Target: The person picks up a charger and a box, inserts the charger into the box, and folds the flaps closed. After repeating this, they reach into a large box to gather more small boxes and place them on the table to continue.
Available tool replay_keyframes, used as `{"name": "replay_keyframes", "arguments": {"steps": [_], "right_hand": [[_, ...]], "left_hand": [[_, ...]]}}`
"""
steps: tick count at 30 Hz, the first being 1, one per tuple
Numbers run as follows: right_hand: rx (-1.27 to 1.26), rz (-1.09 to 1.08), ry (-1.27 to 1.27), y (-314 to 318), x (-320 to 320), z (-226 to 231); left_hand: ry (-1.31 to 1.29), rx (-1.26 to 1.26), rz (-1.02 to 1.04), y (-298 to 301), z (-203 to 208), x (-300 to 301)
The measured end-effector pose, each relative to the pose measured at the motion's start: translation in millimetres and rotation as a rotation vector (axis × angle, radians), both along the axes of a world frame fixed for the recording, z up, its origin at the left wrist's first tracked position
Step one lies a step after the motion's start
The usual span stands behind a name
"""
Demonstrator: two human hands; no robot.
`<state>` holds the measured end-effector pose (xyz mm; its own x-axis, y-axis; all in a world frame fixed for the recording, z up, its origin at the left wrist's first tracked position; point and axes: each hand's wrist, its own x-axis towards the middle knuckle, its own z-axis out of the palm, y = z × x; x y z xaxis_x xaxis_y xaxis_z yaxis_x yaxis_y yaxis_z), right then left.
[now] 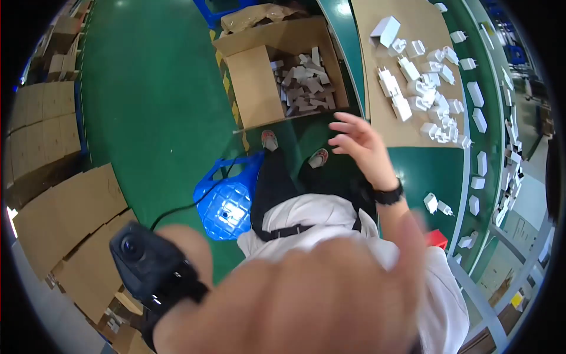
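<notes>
Close up and blurred, my left hand point(306, 295) fills the lower middle of the view. Its fingers are too smeared and hidden to show whether they hold anything. On its wrist sits a strapped black camera point(147, 259) with a cable. Beside the table edge, my right hand point(364, 147) hangs in the air with fingers apart and nothing in it; a black band point(389, 193) circles that wrist. Nearest to it are a cardboard sheet point(389, 133) bearing many white plug chargers point(421, 94), and an open carton point(253, 88) of small white box-like pieces point(303, 85).
A blue plastic stool point(227, 206) stands left of my legs on the green floor point(147, 106). Stacked cartons point(44, 118) and flat cardboard point(71, 212) line the left side. More chargers point(437, 204) lie on the green table. A red object point(436, 239) is near my right arm.
</notes>
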<state>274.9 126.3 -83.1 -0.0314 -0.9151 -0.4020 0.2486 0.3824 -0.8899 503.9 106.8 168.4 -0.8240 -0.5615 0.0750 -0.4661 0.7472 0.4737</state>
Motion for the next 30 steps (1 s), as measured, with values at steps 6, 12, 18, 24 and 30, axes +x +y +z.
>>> {"name": "replay_keyframes", "arguments": {"steps": [6,12,18,24,30], "right_hand": [[0.33,-0.172,0.032,-93.0,-9.2,-145.1],[0.597,0.149,0.362,-225.1,26.6,-294.1],[0.746,0.487,0.763,-259.2,41.6,-527.2],[0.507,0.048,0.52,-197.7,110.5,-593.8],[-0.21,0.54,0.471,-231.5,160.8,-370.8]], "left_hand": [[0.093,0.393,0.22,-141.7,-132.0,6.2],[-0.104,0.719,0.538,-223.8,-432.4,38.5],[0.272,1.367,0.783,-271.5,-501.7,10.3],[0.36,1.504,0.887,-245.0,-554.7,24.3],[0.371,1.366,0.915,-244.8,-616.4,-10.8]]}}
